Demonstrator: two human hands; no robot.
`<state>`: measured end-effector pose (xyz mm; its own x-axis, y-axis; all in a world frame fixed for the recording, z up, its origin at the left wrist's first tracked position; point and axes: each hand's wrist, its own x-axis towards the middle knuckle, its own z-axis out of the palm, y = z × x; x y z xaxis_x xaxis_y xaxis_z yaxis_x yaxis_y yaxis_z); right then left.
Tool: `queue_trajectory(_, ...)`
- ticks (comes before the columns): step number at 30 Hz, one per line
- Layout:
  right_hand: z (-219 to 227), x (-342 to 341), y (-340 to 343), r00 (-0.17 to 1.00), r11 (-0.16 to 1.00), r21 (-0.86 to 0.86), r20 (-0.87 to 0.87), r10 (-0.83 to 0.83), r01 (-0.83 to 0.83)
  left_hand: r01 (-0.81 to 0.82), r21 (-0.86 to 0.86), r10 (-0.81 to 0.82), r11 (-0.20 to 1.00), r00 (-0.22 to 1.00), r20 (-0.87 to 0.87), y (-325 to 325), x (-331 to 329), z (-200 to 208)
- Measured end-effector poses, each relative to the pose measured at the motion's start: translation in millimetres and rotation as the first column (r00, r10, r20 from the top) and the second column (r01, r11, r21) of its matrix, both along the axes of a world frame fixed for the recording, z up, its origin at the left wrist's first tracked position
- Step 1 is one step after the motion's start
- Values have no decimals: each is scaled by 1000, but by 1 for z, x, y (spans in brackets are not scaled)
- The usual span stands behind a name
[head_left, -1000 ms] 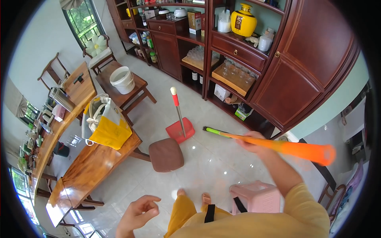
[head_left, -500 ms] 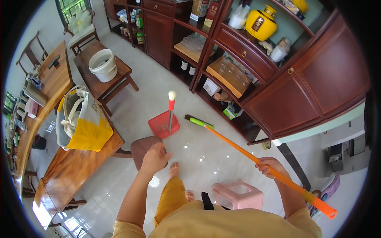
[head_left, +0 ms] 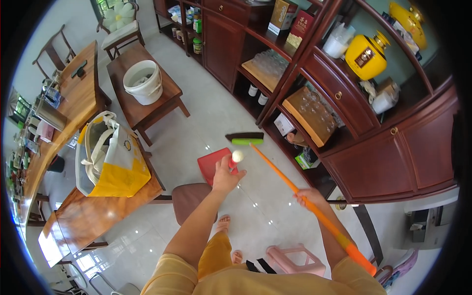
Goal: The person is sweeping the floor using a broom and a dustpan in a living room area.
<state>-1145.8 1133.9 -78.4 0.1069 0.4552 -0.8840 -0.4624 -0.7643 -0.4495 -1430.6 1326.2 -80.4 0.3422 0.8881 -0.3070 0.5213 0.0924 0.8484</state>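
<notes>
Glossy tile floor (head_left: 191, 132) in the head view, red dustpan (head_left: 209, 163) sitting on it. Left hand (head_left: 226, 178) is at the dustpan's handle (head_left: 238, 156), can't tell if gripped; right hand (head_left: 310, 197)'s wrapped round an orange broom (head_left: 324, 219), right of the dustpan.

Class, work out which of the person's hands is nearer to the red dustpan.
Left. The left hand is at the handle of the dustpan; the right hand is off to its right, holding the broom.
</notes>
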Motion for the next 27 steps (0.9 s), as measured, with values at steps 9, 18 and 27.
queue_trajectory(9,74,24,-84,996,998,45,84,-41,37,-180,3,179,984,979,94,24,15,-10)
queue_trajectory(18,93,91,-34,988,988,127,-136,-75,92,-591,-106,599,800,779,185,89,-28,10)
queue_trajectory(27,107,113,132,980,967,244,-160,117,-76,-778,-56,774,626,611,168,148,-71,0)
